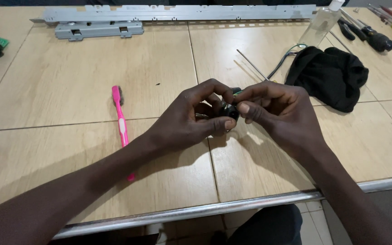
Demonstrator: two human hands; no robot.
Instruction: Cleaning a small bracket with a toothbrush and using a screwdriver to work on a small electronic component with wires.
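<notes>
Head view: left hand and right hand meeting over the table, fingertips of both pinched shut on a small black part. Part mostly hidden between thumbs and forefingers; possibly a green wire at its top. Pink toothbrush lying left of the hands. Black cloth far right, clear bottle behind it, contents unclear.
</notes>
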